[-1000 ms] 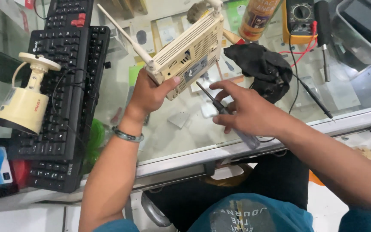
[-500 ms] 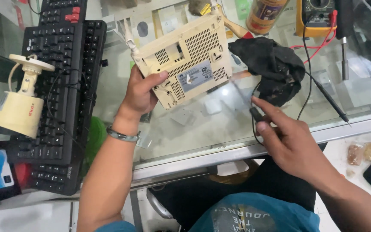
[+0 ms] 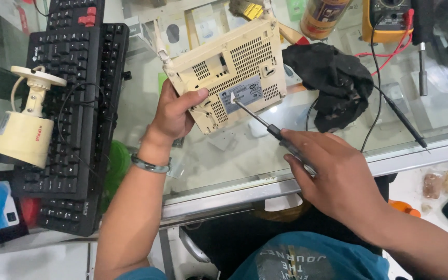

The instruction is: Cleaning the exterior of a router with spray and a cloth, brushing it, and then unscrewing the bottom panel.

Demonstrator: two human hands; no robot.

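My left hand (image 3: 175, 111) grips the lower left corner of a cream-coloured router (image 3: 229, 72), held bottom side up above the glass counter (image 3: 245, 166). The router's vented underside and its grey label face me, and a white antenna sticks out at its upper left. My right hand (image 3: 333, 176) holds a thin screwdriver (image 3: 265, 124) with a dark handle. Its metal tip rests at the left edge of the label.
A black keyboard (image 3: 73, 103) lies at the left with a cream security camera (image 3: 24, 129) on it. A black cloth (image 3: 333, 78), a yellow multimeter (image 3: 387, 21) with probe leads and a can (image 3: 320, 18) sit beyond the router. A metal counter edge (image 3: 286, 181) runs below my hands.
The router has been turned so its underside faces me. My right hand has brought the screwdriver up from the counter edge, and its tip now touches the label.
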